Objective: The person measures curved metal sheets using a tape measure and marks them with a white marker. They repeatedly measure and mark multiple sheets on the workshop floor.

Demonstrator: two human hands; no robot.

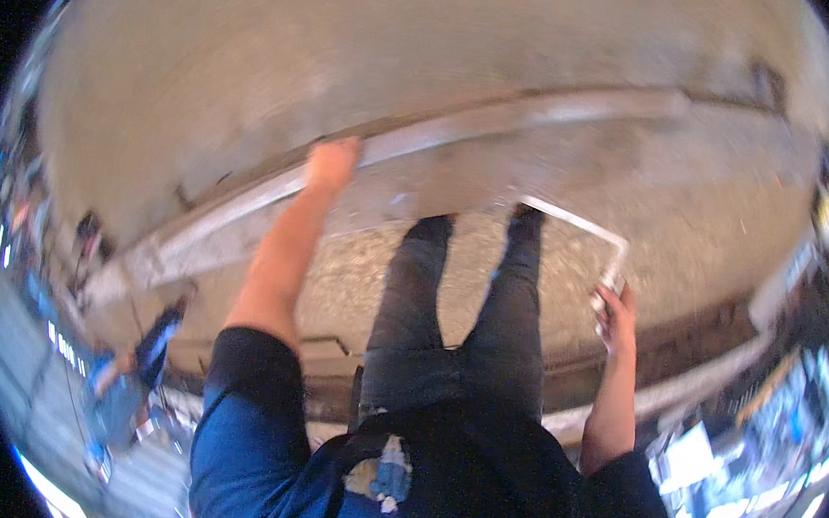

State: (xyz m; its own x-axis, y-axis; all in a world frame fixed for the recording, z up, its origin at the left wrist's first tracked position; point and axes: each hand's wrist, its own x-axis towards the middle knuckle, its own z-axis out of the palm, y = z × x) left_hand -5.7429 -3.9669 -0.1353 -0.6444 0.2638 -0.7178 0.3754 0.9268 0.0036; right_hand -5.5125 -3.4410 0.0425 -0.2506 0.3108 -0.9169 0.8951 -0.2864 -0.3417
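One white, sharply bent rod [573, 220] sits in your right hand [618, 311], which is wrapped round its near end, while the far end shows close by your dark right shoe [526, 215]. Your left hand [332, 162], fist-like in outline, appears against the long pale beam [434, 136] ahead; with this blur, I cannot tell whether it pinches anything or touches the beam.

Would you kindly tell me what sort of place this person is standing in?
Possibly a workshop or industrial hall, though blur leaves doubt: gritty ground, a long pale ledge and a bent white rod in the right hand suggest it.
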